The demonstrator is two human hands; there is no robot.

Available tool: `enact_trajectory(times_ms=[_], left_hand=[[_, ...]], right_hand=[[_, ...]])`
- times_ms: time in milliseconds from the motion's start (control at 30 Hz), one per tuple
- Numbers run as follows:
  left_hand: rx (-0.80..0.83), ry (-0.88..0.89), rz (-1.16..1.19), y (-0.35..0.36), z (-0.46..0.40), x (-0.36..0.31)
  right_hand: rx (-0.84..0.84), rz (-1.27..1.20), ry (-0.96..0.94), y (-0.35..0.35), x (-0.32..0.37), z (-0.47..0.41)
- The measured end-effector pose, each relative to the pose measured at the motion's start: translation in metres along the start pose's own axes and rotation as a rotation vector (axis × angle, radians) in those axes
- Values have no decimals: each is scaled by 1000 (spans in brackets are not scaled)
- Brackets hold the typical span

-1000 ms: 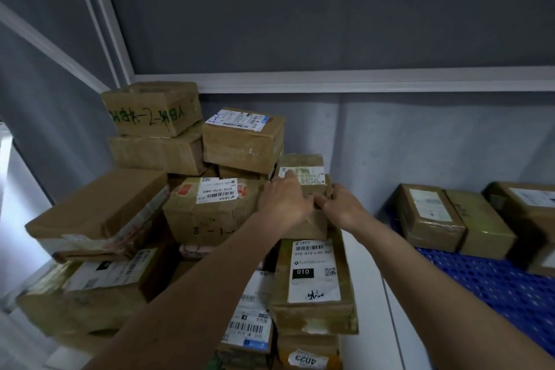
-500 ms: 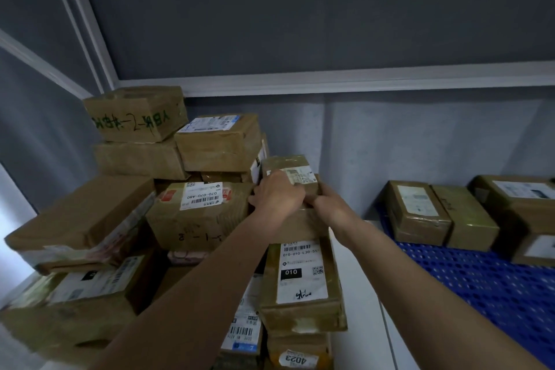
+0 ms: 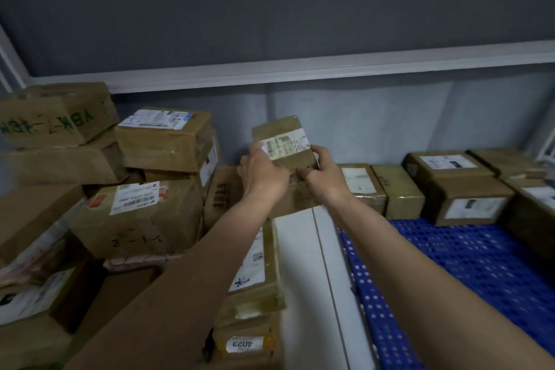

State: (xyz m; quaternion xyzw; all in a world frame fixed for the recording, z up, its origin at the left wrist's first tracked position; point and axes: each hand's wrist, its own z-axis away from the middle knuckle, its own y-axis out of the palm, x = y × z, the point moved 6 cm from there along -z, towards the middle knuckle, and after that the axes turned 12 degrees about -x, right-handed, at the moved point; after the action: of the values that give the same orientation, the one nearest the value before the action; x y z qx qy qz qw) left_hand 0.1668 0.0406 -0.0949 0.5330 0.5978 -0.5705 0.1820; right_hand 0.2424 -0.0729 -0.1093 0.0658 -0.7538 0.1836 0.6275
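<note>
A small brown cardboard parcel with a white label is held up in the air, tilted, between both hands. My left hand grips its left side and my right hand grips its right side, thumbs on the front. It hangs to the right of the pile of brown parcels, above the white divider. The lower part of the parcel is hidden by my hands.
Stacked parcels fill the left side, the top one marked with green writing. A blue perforated pallet on the right carries several boxes along the grey wall. A parcel labelled 4023 lies low in front.
Both hands lifted the small parcel off the pile and carried it to the right and up. The view swung right, showing more of the blue pallet.
</note>
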Motion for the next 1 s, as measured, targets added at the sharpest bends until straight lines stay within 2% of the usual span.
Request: enact_trajectory(times_ms=[100, 333, 500, 700, 1000], left_hand=[[22, -6, 49, 20, 16, -15], [175, -221, 224, 80, 59, -22], [268, -241, 243, 125, 103, -9], [401, -356, 236, 177, 161, 26], [450, -424, 211, 221, 183, 47]], right_hand=[[-38, -51, 41, -30, -12, -5], [-70, -61, 145, -98, -54, -5], [-3, -58, 260, -128, -104, 5], [35, -44, 402, -157, -172, 21], [48, -65, 494, -174, -232, 7]])
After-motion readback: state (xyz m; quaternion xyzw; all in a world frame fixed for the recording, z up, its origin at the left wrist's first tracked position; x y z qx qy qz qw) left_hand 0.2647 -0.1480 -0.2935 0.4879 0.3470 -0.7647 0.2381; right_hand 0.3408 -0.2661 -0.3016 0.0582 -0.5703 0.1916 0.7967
